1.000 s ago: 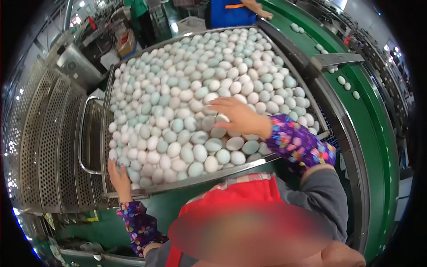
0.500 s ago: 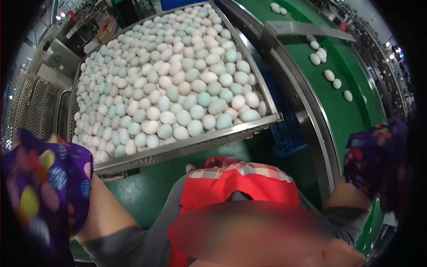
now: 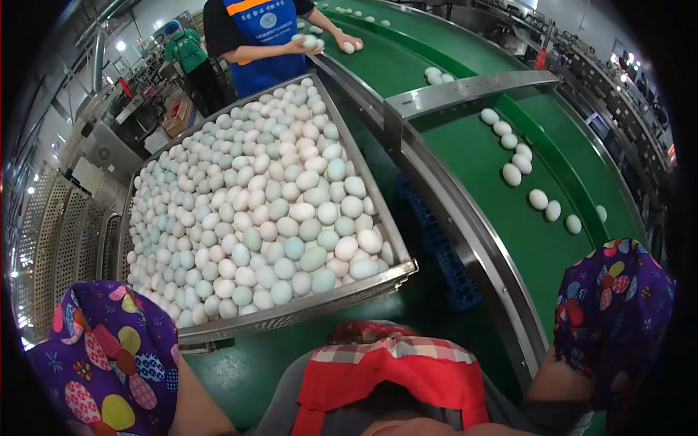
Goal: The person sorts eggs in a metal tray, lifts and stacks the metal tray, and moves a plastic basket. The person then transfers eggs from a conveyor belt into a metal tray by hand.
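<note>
A purple patterned sleeve (image 3: 120, 363) covers my left forearm at the lower left, beside the near left corner of a metal tray (image 3: 320, 299). Pale white and bluish-green eggs (image 3: 240, 196) fill this tray in a heap. At the right, a matching sleeve (image 3: 614, 305) covers my right forearm, in front of the green conveyor belt (image 3: 465, 152). Both of my hands are out of sight, so what they hold or touch does not show. A line of loose eggs (image 3: 538, 199) lies on the belt near the right sleeve.
A co-worker in a blue apron (image 3: 265, 33) stands behind the tray, holding eggs in one hand and touching eggs on the belt with the other. A metal bar (image 3: 472, 93) crosses the belt. A blue crate (image 3: 447, 261) sits low between tray and conveyor.
The camera has tilted up, so the tray and both sleeves appear lower. The co-worker behind the tray and another person in green have come into view.
</note>
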Available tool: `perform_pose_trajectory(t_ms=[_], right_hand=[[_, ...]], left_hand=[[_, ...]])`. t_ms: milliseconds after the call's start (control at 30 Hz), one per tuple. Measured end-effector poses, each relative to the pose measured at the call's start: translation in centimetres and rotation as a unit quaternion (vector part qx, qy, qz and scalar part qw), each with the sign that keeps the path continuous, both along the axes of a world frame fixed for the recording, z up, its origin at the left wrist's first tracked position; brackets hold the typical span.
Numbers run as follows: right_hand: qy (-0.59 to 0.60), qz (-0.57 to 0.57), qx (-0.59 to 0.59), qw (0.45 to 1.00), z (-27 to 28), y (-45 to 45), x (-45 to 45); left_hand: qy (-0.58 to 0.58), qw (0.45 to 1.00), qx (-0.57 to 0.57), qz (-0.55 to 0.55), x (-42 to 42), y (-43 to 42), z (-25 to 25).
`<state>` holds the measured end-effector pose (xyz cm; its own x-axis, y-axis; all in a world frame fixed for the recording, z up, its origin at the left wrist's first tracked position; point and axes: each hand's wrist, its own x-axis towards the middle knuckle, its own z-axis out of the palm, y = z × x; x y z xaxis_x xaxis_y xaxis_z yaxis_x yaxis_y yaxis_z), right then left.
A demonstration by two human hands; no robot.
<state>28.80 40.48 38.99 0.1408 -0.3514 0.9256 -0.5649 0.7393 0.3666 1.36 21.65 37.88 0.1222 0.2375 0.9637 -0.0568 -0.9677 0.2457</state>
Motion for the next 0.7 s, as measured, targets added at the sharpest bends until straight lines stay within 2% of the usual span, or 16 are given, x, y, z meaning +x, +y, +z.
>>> perform_pose_trajectory(t_ms=[167, 300, 333, 400, 467, 533, 567, 600, 667, 700], right_hand=[[0.041, -0.027, 0.023, 0.999, 1.2, -1.9, -0.9], [0.087, -0.146, 0.029, 0.985, 3.7, -4.3, -1.2], [0.117, -0.138, 0.017, 0.983, 3.5, -4.4, -1.8], [0.235, 0.091, -0.048, 0.966, 0.9, -3.7, -3.9], [0.214, 0.238, -0.043, 0.947, 0.6, -3.5, -6.0], [0.063, 0.291, 0.029, 0.954, 1.3, -4.4, -7.7], [-0.013, 0.311, 0.064, 0.948, 1.7, -5.0, -8.5], [-0.09, 0.329, 0.098, 0.935, 2.0, -5.7, -9.3], [-0.078, 0.406, 0.102, 0.905, 3.2, -8.6, -12.4], [-0.133, 0.401, 0.006, 0.906, 3.0, -8.8, -12.5]], left_hand=[[0.001, 0.996, 0.083, 0.01, -1.2, -3.4, 0.9], [0.009, 0.988, 0.15, 0.043, -2.0, -7.9, 2.6], [0.013, 0.984, 0.167, 0.059, -2.3, -9.1, 2.9], [0.018, 0.976, 0.194, 0.096, -2.8, -11.4, 3.4], [0.016, 0.962, 0.24, 0.131, -3.1, -13.4, 3.4], [0.027, 0.952, 0.256, 0.165, -4.0, -15.2, 3.2], [0.057, 0.95, 0.232, 0.201, -4.5, -16.3, 3.2], [0.124, 0.941, 0.159, 0.273, -5.1, -17.5, 3.5], [0.084, 0.891, 0.268, 0.357, -5.6, -18.7, 4.1], [0.065, 0.858, 0.32, 0.396, -5.8, -18.9, 4.6]])
